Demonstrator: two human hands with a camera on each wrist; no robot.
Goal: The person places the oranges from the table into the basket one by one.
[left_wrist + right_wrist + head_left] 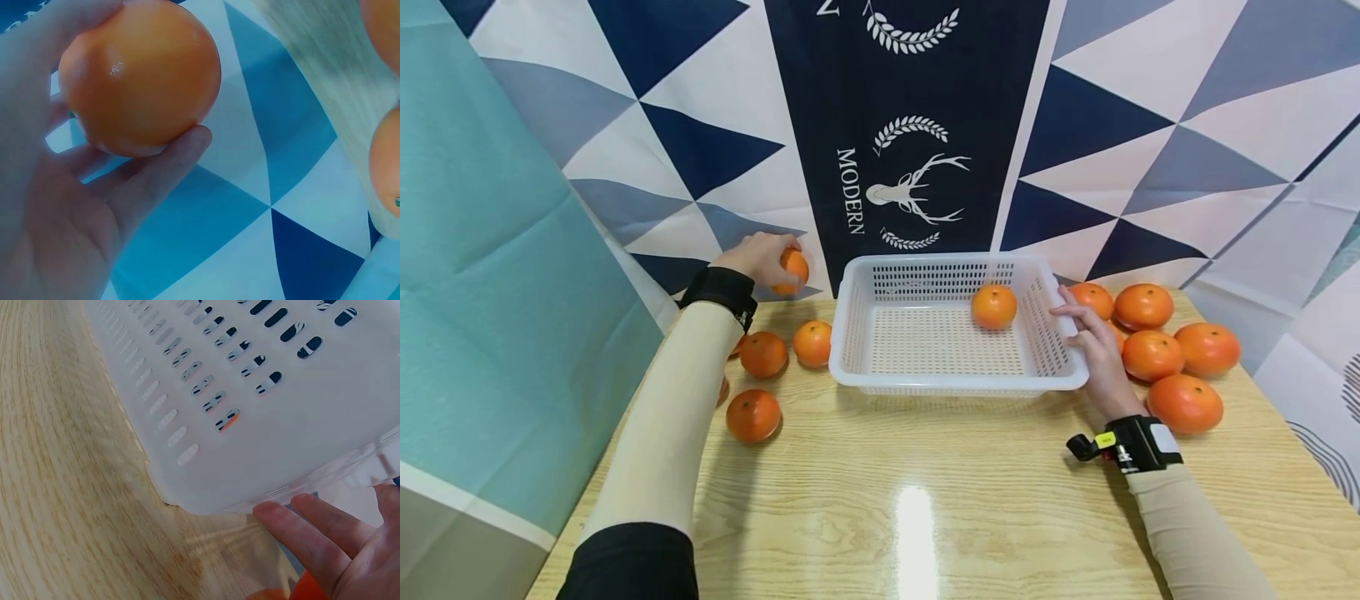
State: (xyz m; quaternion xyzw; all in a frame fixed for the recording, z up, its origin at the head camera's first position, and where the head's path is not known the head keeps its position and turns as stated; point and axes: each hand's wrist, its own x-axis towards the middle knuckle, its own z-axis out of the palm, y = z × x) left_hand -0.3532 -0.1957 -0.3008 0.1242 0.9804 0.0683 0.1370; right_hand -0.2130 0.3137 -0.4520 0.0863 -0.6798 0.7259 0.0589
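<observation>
Held orange: in the left hand, left of the basket and toward the far side of the table; patterned cloth shows behind it.
Left hand: gripping; fingers and thumb curved round the held orange.
Basket: white plastic, slotted walls, upright on the table, right of the held orange.
Basket contents: one orange, at the right, toward the far wall.
Right hand: not clenched; fingers fairly straight, touching the basket's right end.
Left oranges: three plainly visible on the table between left forearm and basket, one near the basket's left wall; others partly hidden by the forearm.
Right oranges: cluster of six on the table, beyond the right hand, some touching.
Table: light wood grain, glare streak on the near side.
Cloth: blue, grey and white triangles; dark central band with stag head, "MODERN".
</observation>
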